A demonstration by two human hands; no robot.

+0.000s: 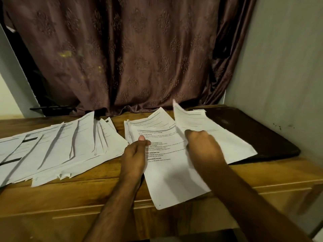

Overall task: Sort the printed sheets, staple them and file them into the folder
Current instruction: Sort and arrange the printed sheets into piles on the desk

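Dim warm light, long shadows across the sheets, right hand perhaps motion-blurred, edges bowed.

We see wooden table, brown patterned curtain behind. Left hand grips stack of printed sheets, thumb on top page's left edge. Right hand pinches single sheet, lifted, far corner raised, over dark folder at table's right. Fanned spread of sheets lies at left, overlapping. Pale wall at right.
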